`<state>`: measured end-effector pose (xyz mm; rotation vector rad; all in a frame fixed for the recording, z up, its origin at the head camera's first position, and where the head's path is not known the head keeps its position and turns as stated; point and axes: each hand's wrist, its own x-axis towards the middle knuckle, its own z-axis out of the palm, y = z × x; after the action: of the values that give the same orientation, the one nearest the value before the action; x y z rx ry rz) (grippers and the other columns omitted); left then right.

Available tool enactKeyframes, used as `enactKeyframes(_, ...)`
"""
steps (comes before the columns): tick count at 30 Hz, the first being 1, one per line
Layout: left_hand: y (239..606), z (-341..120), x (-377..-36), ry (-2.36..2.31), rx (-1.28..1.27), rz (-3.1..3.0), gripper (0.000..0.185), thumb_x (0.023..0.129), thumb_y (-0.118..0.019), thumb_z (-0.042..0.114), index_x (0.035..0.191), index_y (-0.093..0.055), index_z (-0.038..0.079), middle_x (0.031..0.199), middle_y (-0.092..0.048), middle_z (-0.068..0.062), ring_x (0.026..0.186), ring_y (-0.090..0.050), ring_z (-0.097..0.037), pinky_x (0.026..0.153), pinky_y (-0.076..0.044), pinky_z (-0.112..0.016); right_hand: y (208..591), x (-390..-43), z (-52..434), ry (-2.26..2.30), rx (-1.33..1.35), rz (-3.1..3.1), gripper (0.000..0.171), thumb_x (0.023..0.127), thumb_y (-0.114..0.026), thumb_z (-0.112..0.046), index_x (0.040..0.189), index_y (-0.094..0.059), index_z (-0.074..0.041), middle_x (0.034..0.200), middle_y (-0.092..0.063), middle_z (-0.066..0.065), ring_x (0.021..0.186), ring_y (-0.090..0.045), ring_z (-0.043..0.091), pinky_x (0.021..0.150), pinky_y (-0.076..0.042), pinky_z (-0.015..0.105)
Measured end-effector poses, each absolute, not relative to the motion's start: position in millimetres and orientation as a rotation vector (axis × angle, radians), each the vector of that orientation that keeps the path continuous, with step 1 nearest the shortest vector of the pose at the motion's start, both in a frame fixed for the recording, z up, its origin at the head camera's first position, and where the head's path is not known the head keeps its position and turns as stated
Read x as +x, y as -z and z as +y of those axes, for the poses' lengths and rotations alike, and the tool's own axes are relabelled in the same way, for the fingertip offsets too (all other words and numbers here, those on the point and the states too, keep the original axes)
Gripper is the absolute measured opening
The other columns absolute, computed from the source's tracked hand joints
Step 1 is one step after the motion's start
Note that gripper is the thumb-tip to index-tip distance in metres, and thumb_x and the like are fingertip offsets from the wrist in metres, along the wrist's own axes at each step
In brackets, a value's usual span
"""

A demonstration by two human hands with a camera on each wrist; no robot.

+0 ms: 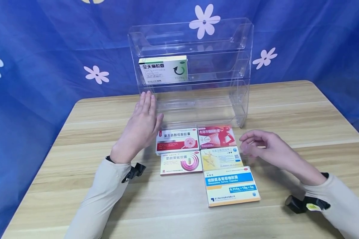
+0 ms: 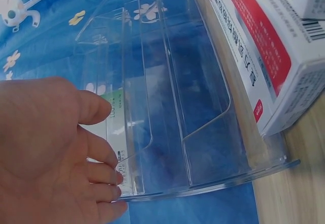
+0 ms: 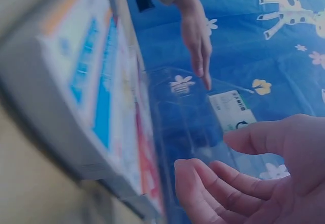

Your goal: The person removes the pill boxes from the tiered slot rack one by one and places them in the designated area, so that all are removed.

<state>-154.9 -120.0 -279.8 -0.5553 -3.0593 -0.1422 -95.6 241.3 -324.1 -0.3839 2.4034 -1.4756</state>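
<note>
My left hand [image 1: 140, 124] has its fingers straight and together, right at the left side of a clear plastic tiered rack [image 1: 194, 105]. A white and green medicine box [image 1: 164, 70] stands in the rack's middle tier, at the left. In the right wrist view my right hand [image 3: 244, 178] is loosely bent with nothing in it; the head view puts it just right of a red medicine box [image 1: 216, 136]. Beside that lie a white and red medicine box [image 1: 176, 141], a pale yellow medicine box [image 1: 219, 158] and a white and pink medicine box [image 1: 180, 163].
A blue and white medicine box [image 1: 231, 186] lies nearest me on the wooden table [image 1: 161, 205]. Behind the rack hangs a blue cloth [image 1: 48, 39] with white flowers. Both wrists wear small black cameras.
</note>
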Motion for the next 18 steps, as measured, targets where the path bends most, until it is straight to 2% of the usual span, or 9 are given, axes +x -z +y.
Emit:
enactKeyframes(5,281.2,-118.7,-156.3,0.146,-0.560,-3.058,0.064,0.106,-0.025,0.030,0.149,-0.004,-0.012,0.156,0.006,-0.028,0.145,0.011,-0.036,0.119,-0.003,-0.049,310.6,-110.9,237.0,1.476,-0.387,2.469,0.032,0.096,-0.059,-0.010,0.124,-0.057,0.005,0.106,-0.067,0.018,0.091,-0.068,0.029,0.075,-0.059,0.034)
enactKeyframes(11,281.9,-119.4,-156.6,0.145,-0.551,-3.058,0.064,0.106,-0.024,0.031,0.149,-0.003,-0.011,0.156,0.007,-0.028,0.144,0.011,-0.036,0.118,-0.003,-0.049,299.3,-127.9,227.9,1.454,-0.372,2.546,0.034,0.097,-0.061,-0.026,0.123,-0.061,-0.003,0.113,-0.068,0.010,0.095,-0.069,0.026,0.087,-0.055,0.035)
enactKeyframes(18,280.6,-119.5,-155.7,0.132,-0.548,-3.055,0.065,0.106,-0.025,0.031,0.149,-0.004,-0.012,0.156,0.006,-0.028,0.145,0.010,-0.036,0.119,-0.003,-0.048,294.4,-142.3,216.8,1.596,-0.346,2.483,0.031,0.097,-0.060,-0.022,0.122,-0.062,-0.005,0.115,-0.068,0.012,0.098,-0.069,0.023,0.085,-0.055,0.028)
